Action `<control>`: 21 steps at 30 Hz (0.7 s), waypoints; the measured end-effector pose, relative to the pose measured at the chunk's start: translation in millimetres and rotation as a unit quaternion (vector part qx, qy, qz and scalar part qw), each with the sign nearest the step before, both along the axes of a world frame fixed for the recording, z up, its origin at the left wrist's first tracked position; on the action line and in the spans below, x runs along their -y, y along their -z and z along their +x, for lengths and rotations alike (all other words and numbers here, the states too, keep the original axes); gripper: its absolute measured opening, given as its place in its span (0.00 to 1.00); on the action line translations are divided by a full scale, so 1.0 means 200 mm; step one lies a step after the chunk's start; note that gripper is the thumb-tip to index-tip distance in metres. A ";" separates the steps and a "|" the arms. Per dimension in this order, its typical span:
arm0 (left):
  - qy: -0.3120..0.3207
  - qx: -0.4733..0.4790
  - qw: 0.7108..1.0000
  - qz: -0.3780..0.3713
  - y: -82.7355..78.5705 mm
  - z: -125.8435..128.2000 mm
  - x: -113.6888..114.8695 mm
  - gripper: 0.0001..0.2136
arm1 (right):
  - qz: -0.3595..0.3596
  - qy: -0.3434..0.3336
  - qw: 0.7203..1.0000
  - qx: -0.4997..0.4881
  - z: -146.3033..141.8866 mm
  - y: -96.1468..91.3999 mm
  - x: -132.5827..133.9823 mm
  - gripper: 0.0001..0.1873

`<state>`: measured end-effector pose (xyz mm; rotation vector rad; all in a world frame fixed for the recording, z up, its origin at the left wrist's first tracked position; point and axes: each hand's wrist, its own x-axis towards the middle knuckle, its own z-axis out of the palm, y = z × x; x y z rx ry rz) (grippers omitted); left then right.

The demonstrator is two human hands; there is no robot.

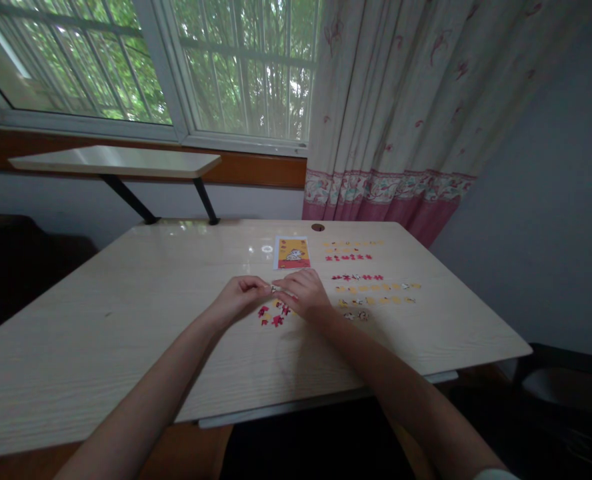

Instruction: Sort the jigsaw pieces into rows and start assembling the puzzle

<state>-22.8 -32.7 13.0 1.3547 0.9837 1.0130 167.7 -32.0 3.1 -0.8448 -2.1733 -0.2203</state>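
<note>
Between the fingertips of both hands is a small, pale puzzle piece (274,289), held just above the table. My left hand (240,297) pinches it from the left, thumb and forefinger together. From the right, my right hand (303,292) closes on it too, its fingers partly hiding the piece. Below the hands lies a loose cluster of red and yellow puzzle pieces (277,321), some covered by the right hand. Just beyond the hands, a picture card (293,254) shows a white animal on a yellow and red ground.
Rows of puzzle pieces (376,289) in yellow, red and white lie to the right on the pale wooden table (126,333). A raised shelf (126,161) stands at the back left. Behind are a barred window (246,73) and a floral curtain (376,120). A round hole (318,227) is near the back edge.
</note>
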 end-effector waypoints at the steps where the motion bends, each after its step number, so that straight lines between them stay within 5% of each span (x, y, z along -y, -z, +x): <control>1: 0.005 0.003 1.000 0.000 0.00 0.00 0.00 0.11 | 0.000 0.002 1.000 0.003 0.00 0.00 0.00 0.13; 6: -0.032 -0.017 0.999 0.029 0.00 0.00 -0.01 0.12 | 0.013 0.022 0.999 -0.039 0.04 -0.04 -0.02 0.12; 11: -0.092 -0.249 0.954 0.138 0.00 -0.03 -0.03 0.12 | -0.004 0.064 0.988 -0.137 0.14 -0.11 -0.04 0.11; 16: -0.012 -0.419 0.866 0.275 -0.01 -0.06 -0.02 0.12 | -0.032 0.036 0.984 -0.170 0.21 -0.12 -0.06 0.10; 21: 0.026 -0.428 0.852 0.302 -0.02 -0.07 -0.01 0.12 | -0.041 0.028 0.983 -0.175 0.21 -0.11 -0.07 0.10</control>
